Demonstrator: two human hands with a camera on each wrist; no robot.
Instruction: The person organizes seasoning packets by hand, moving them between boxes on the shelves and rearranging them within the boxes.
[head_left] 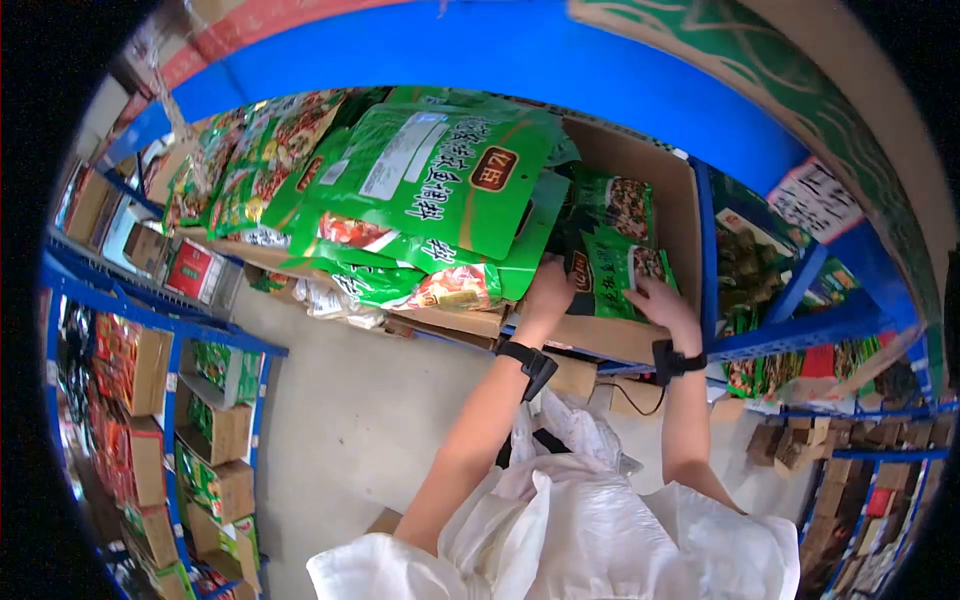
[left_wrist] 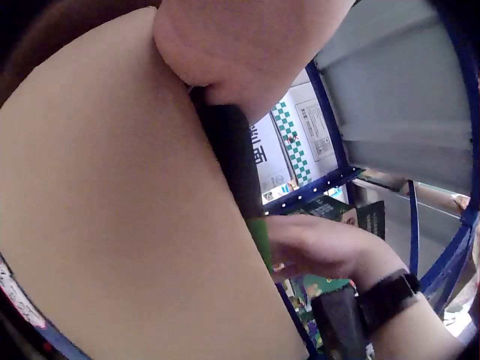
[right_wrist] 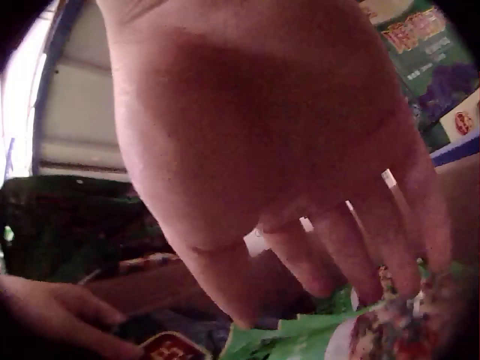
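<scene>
A green seasoning packet (head_left: pixel 612 275) with a dark end, a red logo and a food picture leans inside a cardboard box (head_left: pixel 590 335) on the shelf. My left hand (head_left: pixel 548 295) is at the packet's left edge, its fingertips partly hidden. On the other side my right hand (head_left: pixel 665 305) touches the packet's right end. From the right wrist, the fingers (right_wrist: pixel 360 255) of that hand look nearly straight, spread over the packet's upper edge, thumb at its corner. Another green packet (head_left: pixel 615 205) lies behind in the same box.
Large green fish-seasoning bags (head_left: pixel 440 180) overhang the shelf front to the left of the box. A blue shelf beam (head_left: pixel 480 50) crosses above. A blue upright (head_left: pixel 705 250) borders the box on the right. Stocked shelving (head_left: pixel 170 400) stands at the left across the floor.
</scene>
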